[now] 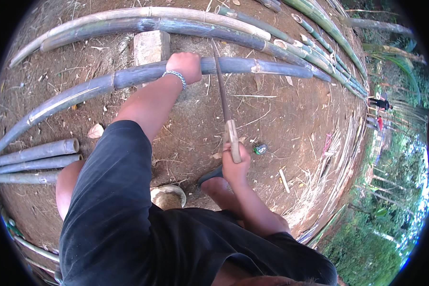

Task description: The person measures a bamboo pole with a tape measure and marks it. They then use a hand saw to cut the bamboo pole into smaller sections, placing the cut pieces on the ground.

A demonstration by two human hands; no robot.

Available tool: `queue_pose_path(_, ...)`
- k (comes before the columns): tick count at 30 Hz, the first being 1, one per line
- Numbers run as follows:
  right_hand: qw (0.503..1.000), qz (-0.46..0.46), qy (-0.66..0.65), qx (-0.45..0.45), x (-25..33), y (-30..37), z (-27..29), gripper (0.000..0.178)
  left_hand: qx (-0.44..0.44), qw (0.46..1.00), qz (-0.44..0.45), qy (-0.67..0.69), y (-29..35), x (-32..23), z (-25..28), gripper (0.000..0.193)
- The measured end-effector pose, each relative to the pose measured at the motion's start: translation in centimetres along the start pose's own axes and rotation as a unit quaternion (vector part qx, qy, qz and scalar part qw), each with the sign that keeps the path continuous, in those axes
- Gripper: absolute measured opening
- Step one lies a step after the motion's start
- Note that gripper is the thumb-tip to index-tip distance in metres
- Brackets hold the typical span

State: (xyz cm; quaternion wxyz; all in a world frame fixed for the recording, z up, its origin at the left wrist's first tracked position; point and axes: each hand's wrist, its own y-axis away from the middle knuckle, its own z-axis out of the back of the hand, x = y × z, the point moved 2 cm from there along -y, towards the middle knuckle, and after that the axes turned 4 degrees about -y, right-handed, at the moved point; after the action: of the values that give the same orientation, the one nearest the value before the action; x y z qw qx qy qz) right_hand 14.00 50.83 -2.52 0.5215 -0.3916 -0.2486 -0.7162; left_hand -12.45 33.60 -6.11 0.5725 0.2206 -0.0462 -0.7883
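My left hand [185, 66], with a braided bracelet at its wrist, is closed over a grey-brown bamboo pole [143, 74] that runs from left to right in front of me. Closed around a pale wooden handle, my right hand [236, 164] holds a long, thin handsaw [222, 93]. The blade appears nearly edge-on and crosses the pole just right of my left hand. Its teeth are too small to make out, and I cannot tell how deep it sits. Under the pole near my left hand is a pale block [151, 45].
More bamboo poles [214, 31] lie beyond the block, with green ones [329, 28] at the far right. Short bamboo lengths [38, 152] rest at the left. A small dark-green object [259, 148] is near my right hand. Dry strips [314, 190] cover the ground at right; people [379, 103] stand far off.
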Motion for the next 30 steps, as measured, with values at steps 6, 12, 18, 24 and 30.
queue_pose_path(6,0.993,-0.109,0.037,0.027,3.3,-14.1,-2.8,0.018,0.011,0.999,-0.046,0.014,-0.8,-4.0,1.1,0.035)
queue_pose_path(12,0.999,-0.009,-0.039,-0.009,-0.7,0.5,-1.0,0.019,-0.015,1.000,0.020,0.007,0.1,0.7,0.3,0.038)
queue_pose_path(18,0.996,-0.072,0.030,0.033,2.7,-12.8,-2.8,0.021,0.017,0.999,-0.030,0.018,-1.0,-3.1,1.1,0.037)
queue_pose_path(24,0.993,-0.109,-0.041,0.033,0.8,-0.4,-0.4,0.021,0.007,0.999,0.027,0.016,0.1,1.6,0.8,0.036)
queue_pose_path(30,0.996,-0.081,0.005,0.026,2.4,-11.7,-2.6,0.020,0.023,0.999,-0.009,0.024,-1.4,-2.2,1.8,0.034)
